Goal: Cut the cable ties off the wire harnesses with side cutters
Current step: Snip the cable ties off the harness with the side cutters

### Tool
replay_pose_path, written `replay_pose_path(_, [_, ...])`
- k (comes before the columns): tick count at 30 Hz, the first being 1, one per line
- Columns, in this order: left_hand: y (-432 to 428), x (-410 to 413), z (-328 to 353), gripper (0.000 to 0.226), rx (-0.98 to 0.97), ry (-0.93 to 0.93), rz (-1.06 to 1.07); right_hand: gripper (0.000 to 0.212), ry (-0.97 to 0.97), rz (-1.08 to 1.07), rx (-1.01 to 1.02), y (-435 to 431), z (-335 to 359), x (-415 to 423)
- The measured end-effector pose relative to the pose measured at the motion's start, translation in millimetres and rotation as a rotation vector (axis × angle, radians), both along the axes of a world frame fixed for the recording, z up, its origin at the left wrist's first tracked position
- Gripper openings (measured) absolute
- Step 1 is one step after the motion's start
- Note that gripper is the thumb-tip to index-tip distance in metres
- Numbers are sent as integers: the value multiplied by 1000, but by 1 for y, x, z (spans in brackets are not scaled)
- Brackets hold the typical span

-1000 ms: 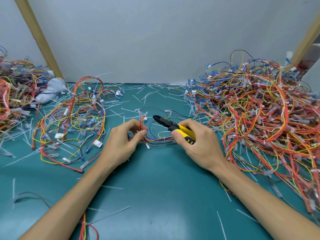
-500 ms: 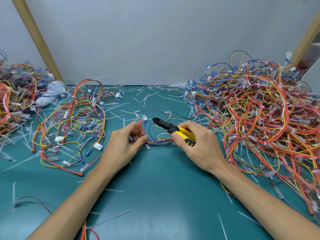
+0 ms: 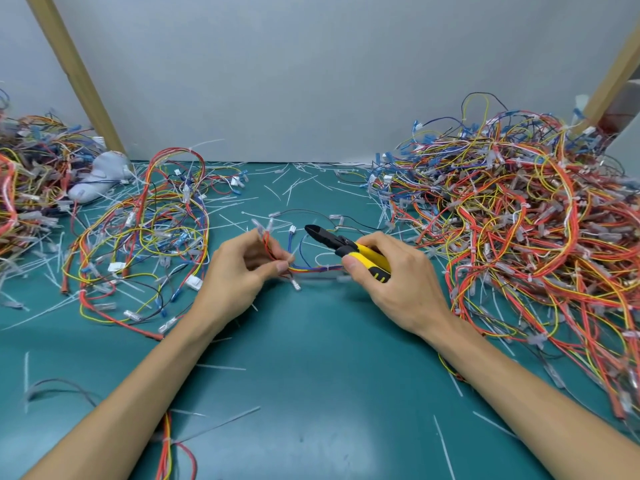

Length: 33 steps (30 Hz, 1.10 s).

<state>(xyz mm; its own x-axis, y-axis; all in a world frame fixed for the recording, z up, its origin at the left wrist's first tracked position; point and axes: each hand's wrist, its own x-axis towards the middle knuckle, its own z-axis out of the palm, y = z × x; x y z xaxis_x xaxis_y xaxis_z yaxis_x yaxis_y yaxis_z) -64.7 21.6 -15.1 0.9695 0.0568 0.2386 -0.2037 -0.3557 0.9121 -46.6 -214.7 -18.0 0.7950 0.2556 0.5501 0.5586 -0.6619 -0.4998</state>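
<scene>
both forearms reach in from the near edge over the teal surface (image 3: 311,368), with cut ties (image 3: 221,424) lying loose between them. the left hand (image 3: 239,271) is curled, thumb and fingertips pinching a small wire harness (image 3: 311,269) just where its red wires bend upward. the harness stretches straight across to the right hand (image 3: 401,289), right up to the thumb. whether that thumb pins it, can't tell. the right hand is wrapped round the yellow handles of the side cutters (image 3: 348,247), black nose pointing up and left on the far side of the harness. beyond the left hand lies a loose spread of harnesses (image 3: 138,237). beyond the right sits a tall tangled heap (image 3: 519,230). there's a far-left heap (image 3: 24,188) too, a grey cloth lump (image 3: 100,174) beside it, then the pale wall (image 3: 311,81).
</scene>
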Motion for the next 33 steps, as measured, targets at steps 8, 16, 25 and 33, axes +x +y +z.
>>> replay_pose_path(8, [-10,1,3,15,-270,-70,208,40,-272,31,108,4,9,-8])
replay_pose_path(16, [-14,-1,1,19,-312,-43,134,52,-390,225,-89,18,8,-21])
replay_pose_path(25, [-11,1,-4,24,-327,-9,76,43,3,-97,-194,12,1,-11])
replay_pose_path(33, [-8,3,-6,20,-223,-27,80,40,74,-90,-212,10,-7,-3])
